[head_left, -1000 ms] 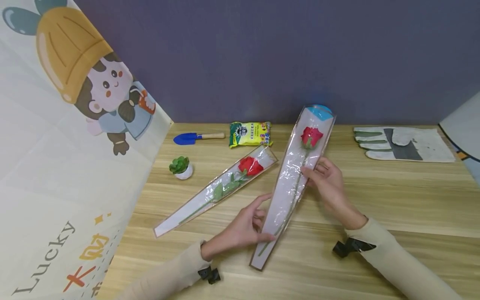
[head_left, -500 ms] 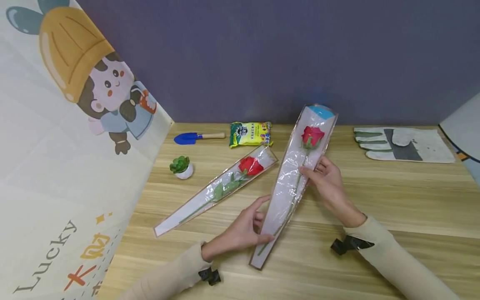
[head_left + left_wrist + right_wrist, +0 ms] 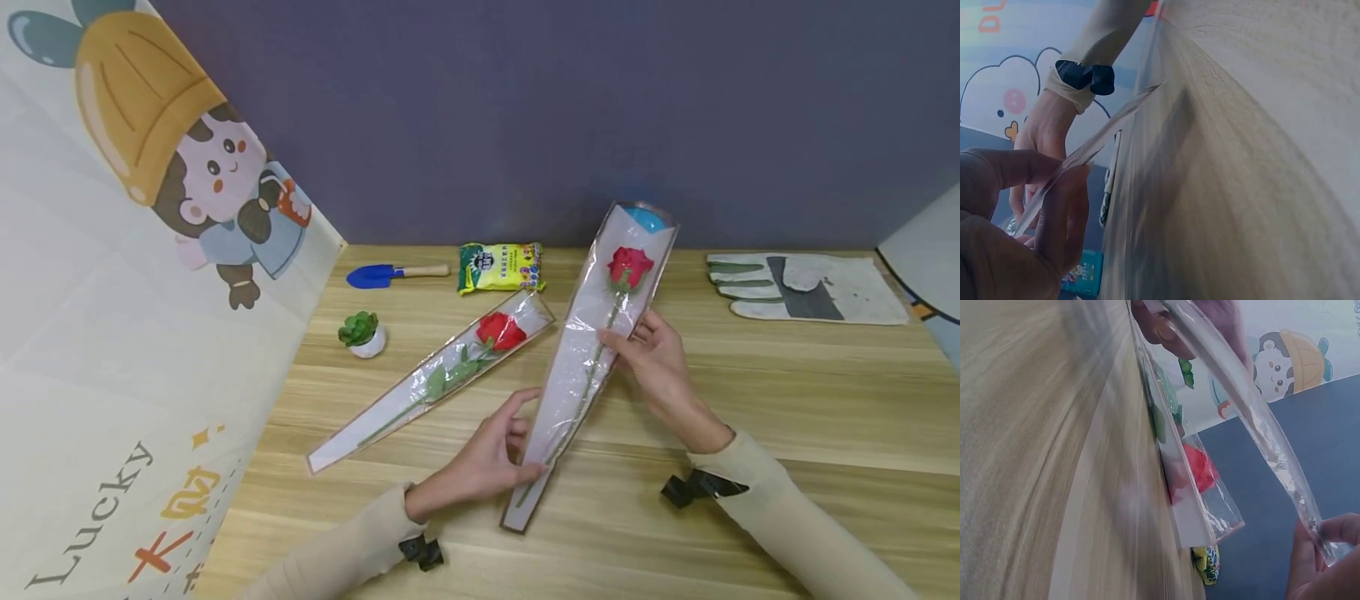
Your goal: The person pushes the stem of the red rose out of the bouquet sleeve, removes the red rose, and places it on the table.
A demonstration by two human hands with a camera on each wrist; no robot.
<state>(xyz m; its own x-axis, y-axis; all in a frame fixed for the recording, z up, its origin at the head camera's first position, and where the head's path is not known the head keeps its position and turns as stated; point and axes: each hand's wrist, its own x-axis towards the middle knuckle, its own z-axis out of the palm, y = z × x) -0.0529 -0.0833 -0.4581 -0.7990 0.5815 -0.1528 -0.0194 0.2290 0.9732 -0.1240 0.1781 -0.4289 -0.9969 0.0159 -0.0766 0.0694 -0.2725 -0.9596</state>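
Both hands hold a single red rose in a tapered clear-and-white sleeve (image 3: 573,375), its bloom toward the back and its narrow end toward the front. Near the narrow end, my left hand (image 3: 491,454) pinches the sleeve between thumb and fingers. Higher up, below the bloom, my right hand (image 3: 656,367) grips its right edge, thumb on top. In the right wrist view the held sleeve (image 3: 1266,437) is raised off the table, seen edge-on. A second wrapped rose (image 3: 442,379) lies slantwise on the table to the left of it.
Along the back lie a blue trowel (image 3: 393,276), a yellow-green packet (image 3: 501,267) and, at right, a white-grey work glove (image 3: 810,287). A small potted succulent (image 3: 363,335) stands at left. A dark partition (image 3: 525,125) rises behind the wooden table (image 3: 810,400).
The held wrapped rose has shifted slightly up and to the right in the head view, with the glare on its sleeve changed. Both hands keep their hold; the other things stay put.
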